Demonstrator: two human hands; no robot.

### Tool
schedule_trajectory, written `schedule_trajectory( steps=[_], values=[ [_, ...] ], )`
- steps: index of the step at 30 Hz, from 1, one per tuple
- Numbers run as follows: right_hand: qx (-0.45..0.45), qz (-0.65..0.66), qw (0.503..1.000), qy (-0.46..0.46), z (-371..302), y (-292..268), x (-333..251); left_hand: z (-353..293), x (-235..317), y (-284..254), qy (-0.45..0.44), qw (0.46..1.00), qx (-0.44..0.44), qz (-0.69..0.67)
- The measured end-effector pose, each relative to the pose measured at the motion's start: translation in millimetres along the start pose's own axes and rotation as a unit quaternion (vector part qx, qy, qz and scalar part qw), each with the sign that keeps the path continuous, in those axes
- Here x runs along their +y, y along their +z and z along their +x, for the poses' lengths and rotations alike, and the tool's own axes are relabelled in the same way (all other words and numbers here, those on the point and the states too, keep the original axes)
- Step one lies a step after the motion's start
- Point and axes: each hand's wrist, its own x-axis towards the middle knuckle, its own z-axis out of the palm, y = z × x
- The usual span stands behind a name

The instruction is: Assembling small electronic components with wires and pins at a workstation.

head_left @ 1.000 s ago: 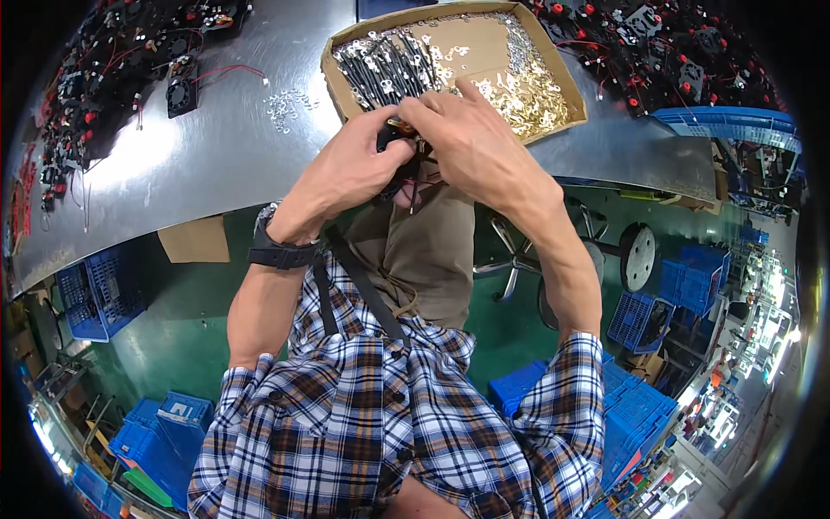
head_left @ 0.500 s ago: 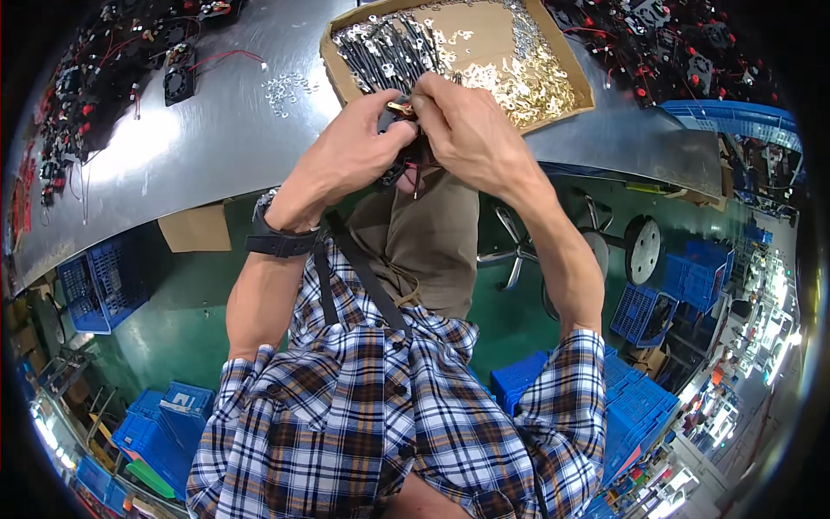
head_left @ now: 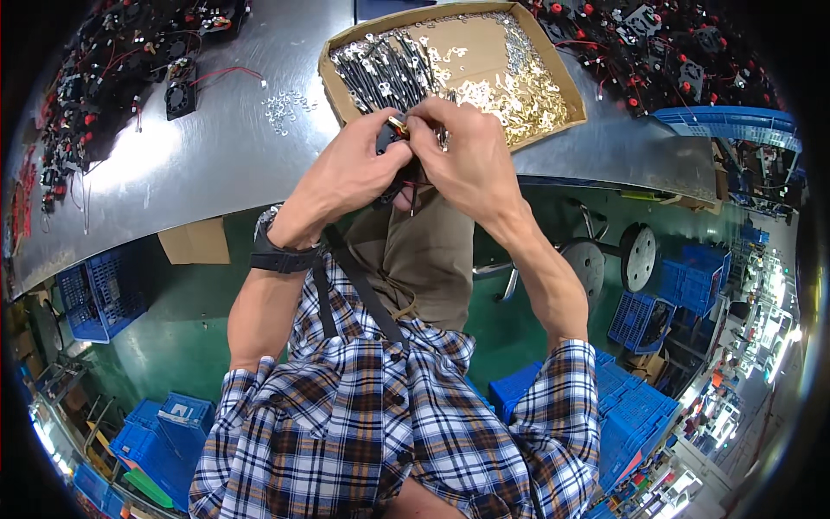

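In front of my body, over the table's near edge, my left hand is closed around a small black part with thin wires hanging below. A brass-coloured metal piece shows at its top, between my hands. Bent over that piece, my right hand has its thumb and fingers pinched together. Whatever lies between those fingertips is hidden. Just beyond both hands sits a shallow cardboard tray, holding black leads with ring terminals and loose brass-coloured terminals.
Loose silver terminals and a black fan with a red wire lie on the metal table. Black assemblies with red parts fill both far sides. Below are blue crates, a cardboard piece and a wheeled stool base.
Both hands sit slightly lower in the picture, still together on the black part. My right wrist and forearm have shifted a little to the left.
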Motion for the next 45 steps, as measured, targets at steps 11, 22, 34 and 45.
schedule_trajectory(
  steps=[11,22,34,45],
  values=[
    [-0.065,-0.282,0.924,-0.249,-1.1,-10.7,10.0,2.1,-10.6,-0.5,0.005,1.000,0.012,0.021],
    [-0.088,-0.264,0.921,-0.273,6.8,-16.2,12.3,4.8,-11.0,-3.6,0.031,0.999,-0.001,0.018],
    [-0.063,-0.384,0.872,-0.296,-1.2,-10.9,6.3,-0.9,10.8,5.4,-0.009,0.998,-0.017,-0.056],
    [-0.063,-0.342,0.891,-0.291,0.9,-13.5,9.7,-0.1,14.0,0.8,0.015,1.000,-0.006,0.010]
  ],
)
